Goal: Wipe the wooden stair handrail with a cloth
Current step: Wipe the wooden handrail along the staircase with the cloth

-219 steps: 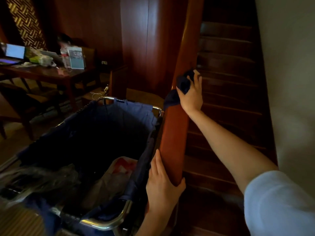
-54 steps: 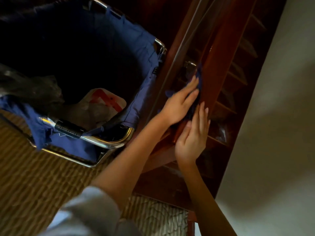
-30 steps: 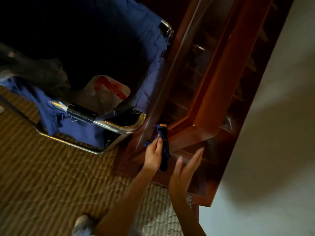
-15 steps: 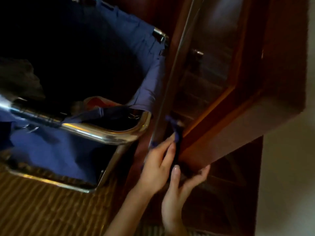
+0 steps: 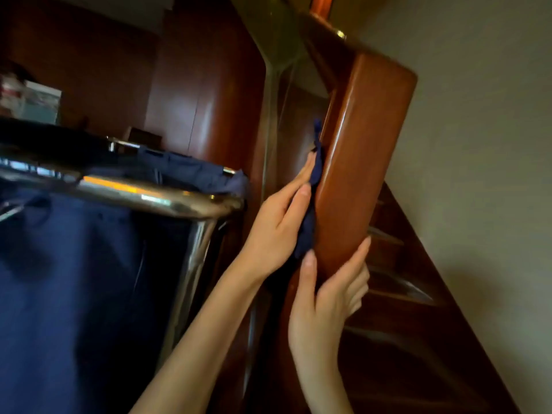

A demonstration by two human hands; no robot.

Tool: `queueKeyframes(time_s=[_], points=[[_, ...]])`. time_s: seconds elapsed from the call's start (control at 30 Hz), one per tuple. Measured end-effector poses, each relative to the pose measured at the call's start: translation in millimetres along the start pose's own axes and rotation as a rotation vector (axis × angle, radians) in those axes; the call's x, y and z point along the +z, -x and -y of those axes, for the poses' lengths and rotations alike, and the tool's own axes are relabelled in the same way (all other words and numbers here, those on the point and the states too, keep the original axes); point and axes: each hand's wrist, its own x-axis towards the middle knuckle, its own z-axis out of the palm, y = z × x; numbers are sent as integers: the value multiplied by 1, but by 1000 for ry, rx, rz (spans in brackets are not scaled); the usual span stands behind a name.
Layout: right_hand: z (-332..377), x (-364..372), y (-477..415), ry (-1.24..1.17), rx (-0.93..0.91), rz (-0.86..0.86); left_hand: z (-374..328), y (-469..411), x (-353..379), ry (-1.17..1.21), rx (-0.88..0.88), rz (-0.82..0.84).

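Note:
The wooden handrail (image 5: 358, 150) ends in a thick, glossy reddish post that rises through the middle of the view. A dark blue cloth (image 5: 307, 231) lies flat against the post's left face. My left hand (image 5: 274, 225) presses it there with straight fingers pointing up along the wood, thumb resting on the cloth. A thin end of the cloth sticks up past the fingertips. Just below, my right hand (image 5: 325, 294) holds the post's lower part, thumb on the left face and fingers round the right side.
A cart with a chrome frame (image 5: 155, 195) and a dark blue fabric bag (image 5: 74, 279) stands close on the left, almost touching the glass balustrade panel (image 5: 274, 94). Wooden stairs (image 5: 394, 279) climb on the right beside a pale wall (image 5: 478, 144).
My view has swung from looking down to looking up along the post. Both hands have come onto the post's end, the left with the cloth higher on its left face, the right now round it.

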Motion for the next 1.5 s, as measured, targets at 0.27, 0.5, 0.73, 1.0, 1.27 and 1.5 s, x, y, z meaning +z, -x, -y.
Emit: queueKeyframes(time_s=[0.27,0.5,0.73,1.0,1.27,1.5], points=[[32,18,-60,200,-287,-223,-43,-109,0,-45,96,11],[16,11,-57,-47,-373,-197,27,60,7,50,-95,-108],[-61,-13,45,75,-412,142,83,233,25,12,-407,-281],[-110,-43,113,127,-331,313,96,310,28,23,-726,-371],[-116,-48,167,112,-157,484,109,296,32,-32,-755,-451],[-135,-88,249,5,246,579,102,402,76,14,-1027,-615]])
